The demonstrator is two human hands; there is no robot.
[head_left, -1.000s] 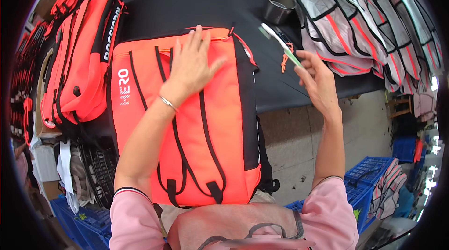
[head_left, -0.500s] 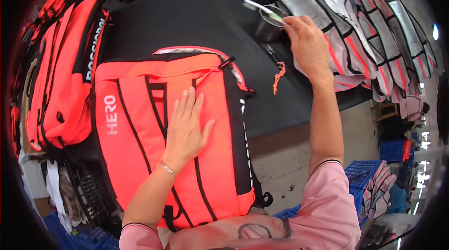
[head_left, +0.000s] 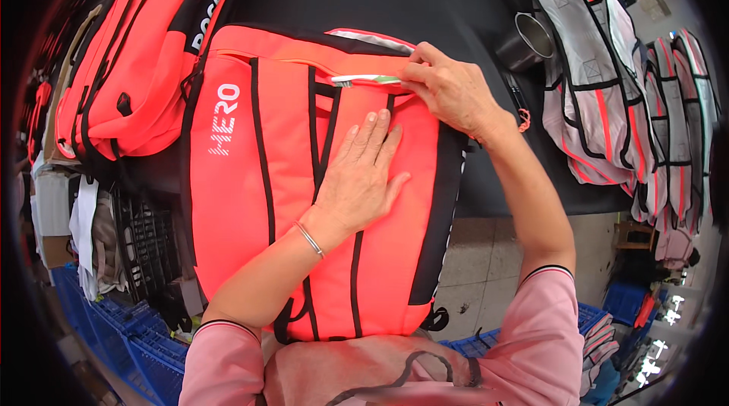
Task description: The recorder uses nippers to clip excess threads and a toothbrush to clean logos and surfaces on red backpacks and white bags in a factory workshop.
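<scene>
A bright coral-red backpack (head_left: 228,209) with black piping and straps lies on the table, its lower end towards me. My left hand (head_left: 357,178) rests flat on its front panel, fingers stretched out and together. Over the pack's upper right part, my right hand (head_left: 448,91) pinches a white and green toothbrush (head_left: 372,80). The brush points left, its bristles close to the pack's upper seam. Whether the bristles touch the fabric I cannot tell. Beyond my right hand stands a dark metal cup (head_left: 524,43), tilted in view.
More red bags (head_left: 144,57) lie at the left. Grey-silver pieces with red stripes and black trim (head_left: 588,72) are stacked at the right. A pen-like tool (head_left: 516,91) with an orange cord lies near the cup. Blue crates (head_left: 144,338) stand below the table.
My right hand has carried the toothbrush from the cup leftwards and down to the backpack. The left hand stays flat on the pack. The whole view has shifted.
</scene>
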